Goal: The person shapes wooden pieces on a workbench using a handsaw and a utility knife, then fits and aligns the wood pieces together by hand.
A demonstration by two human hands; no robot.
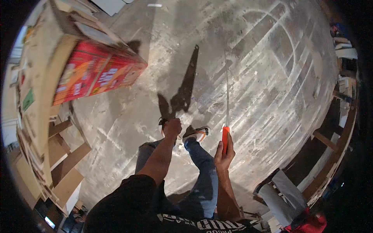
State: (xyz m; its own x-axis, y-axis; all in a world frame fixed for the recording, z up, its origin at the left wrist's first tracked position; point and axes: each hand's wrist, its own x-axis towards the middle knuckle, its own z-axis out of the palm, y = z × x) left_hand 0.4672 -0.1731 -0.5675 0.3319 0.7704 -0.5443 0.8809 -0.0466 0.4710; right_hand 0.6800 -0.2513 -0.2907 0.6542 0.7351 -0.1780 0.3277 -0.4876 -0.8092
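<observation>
My right hand (224, 149) is closed round the orange handle of a hand saw (227, 97). Its long thin blade points away from me and shows nearly edge-on, above the concrete floor. My left hand (172, 127) is closed in a fist in front of my left foot; what it holds, if anything, is hidden. On the floor between and beyond the hands lies a dark shadow in the shape of a saw blade and a hand.
A wooden bench or shelf (43, 58) with a red printed panel (99, 72) stands at left, boards below it. Along the right runs a wooden rack (330, 143) with timber pieces. Grey rolls (278, 202) and a red cloth (311, 223) lie at lower right. My sandalled foot (195, 134) is on the floor.
</observation>
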